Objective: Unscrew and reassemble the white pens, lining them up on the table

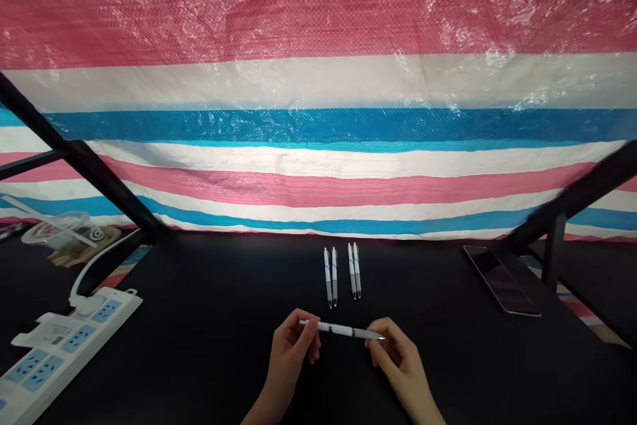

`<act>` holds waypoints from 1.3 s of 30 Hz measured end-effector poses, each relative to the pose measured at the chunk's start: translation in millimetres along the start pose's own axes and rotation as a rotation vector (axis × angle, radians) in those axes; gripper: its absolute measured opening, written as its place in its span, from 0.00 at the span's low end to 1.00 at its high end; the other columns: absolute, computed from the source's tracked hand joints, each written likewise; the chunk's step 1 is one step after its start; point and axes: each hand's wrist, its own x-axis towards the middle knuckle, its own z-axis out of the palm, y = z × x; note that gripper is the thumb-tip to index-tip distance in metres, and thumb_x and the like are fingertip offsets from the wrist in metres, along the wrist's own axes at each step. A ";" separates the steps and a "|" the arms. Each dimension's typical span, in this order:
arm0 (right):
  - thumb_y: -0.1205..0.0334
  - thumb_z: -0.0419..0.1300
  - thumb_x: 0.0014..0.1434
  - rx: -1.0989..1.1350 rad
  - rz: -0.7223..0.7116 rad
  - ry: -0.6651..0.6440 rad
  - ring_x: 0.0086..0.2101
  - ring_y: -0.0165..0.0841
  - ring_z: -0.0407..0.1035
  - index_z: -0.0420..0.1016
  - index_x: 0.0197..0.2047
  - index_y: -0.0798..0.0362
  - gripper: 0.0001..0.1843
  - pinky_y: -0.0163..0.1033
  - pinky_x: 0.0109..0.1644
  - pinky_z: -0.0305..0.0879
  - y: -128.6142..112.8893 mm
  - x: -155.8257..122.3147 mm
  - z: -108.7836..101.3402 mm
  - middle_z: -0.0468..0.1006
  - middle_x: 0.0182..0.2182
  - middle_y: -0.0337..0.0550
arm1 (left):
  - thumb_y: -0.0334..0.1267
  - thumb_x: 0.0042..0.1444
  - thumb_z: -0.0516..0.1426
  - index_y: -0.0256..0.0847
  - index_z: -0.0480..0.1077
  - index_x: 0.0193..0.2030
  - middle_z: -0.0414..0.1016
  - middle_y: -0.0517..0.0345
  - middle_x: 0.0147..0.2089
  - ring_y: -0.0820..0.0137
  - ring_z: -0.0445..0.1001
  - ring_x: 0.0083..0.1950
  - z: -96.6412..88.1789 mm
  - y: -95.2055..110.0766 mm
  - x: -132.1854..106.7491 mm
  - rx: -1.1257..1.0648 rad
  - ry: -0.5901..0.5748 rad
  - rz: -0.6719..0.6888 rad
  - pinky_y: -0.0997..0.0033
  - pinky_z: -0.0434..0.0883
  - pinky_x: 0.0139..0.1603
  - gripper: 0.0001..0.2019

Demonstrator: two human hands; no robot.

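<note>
A white pen with a grey grip [342, 330] is held level between my two hands above the black table. My left hand [293, 343] pinches its white rear end between thumb and fingers. At the silver tip, the thumb and fingers of my right hand [397, 354] close on the pen. Beyond my hands lie two pairs of similar pens, side by side: a left pair [328, 277] and a right pair [354, 270]. Their grey grips and tips point toward me.
A white power strip [74, 352] with a plug and cable lies at the left. Behind it is a clear plastic cup [62, 229]. A dark phone [501, 280] rests at the right. Black frame bars [107, 180] and a striped sheet [318, 126] border the black table [199, 305].
</note>
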 end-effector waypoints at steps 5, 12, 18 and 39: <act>0.44 0.56 0.63 0.028 0.048 -0.032 0.18 0.26 0.59 0.70 0.25 0.53 0.23 0.33 0.22 0.54 0.0 -0.5 1.1 0.69 0.18 0.37 | 0.50 0.57 0.61 0.38 0.73 0.31 0.68 0.63 0.21 0.78 0.64 0.20 -1.9 -0.6 0.9 0.001 0.018 0.008 0.80 0.61 0.20 0.16; 0.41 0.55 0.63 0.106 0.095 -0.030 0.16 0.25 0.60 0.71 0.27 0.54 0.25 0.32 0.21 0.53 3.0 1.2 0.4 0.71 0.20 0.38 | 0.50 0.57 0.61 0.38 0.73 0.32 0.68 0.63 0.21 0.77 0.65 0.20 -3.7 -2.0 0.6 0.012 0.020 0.016 0.80 0.61 0.20 0.15; 0.45 0.65 0.56 0.281 0.089 -0.042 0.21 0.29 0.67 0.74 0.32 0.54 0.18 0.30 0.20 0.59 0.2 3.2 0.2 0.74 0.22 0.40 | 0.51 0.57 0.60 0.38 0.73 0.31 0.68 0.64 0.21 0.77 0.65 0.20 -3.8 0.4 -0.3 0.068 0.037 0.012 0.79 0.61 0.20 0.16; 0.54 0.66 0.57 0.449 0.048 0.119 0.24 0.33 0.70 0.74 0.35 0.53 0.11 0.36 0.27 0.66 6.0 1.3 -16.5 0.77 0.22 0.42 | 0.54 0.52 0.63 0.39 0.71 0.26 0.69 0.63 0.21 0.75 0.64 0.21 -10.9 6.5 4.5 -0.039 0.197 0.028 0.78 0.63 0.22 0.19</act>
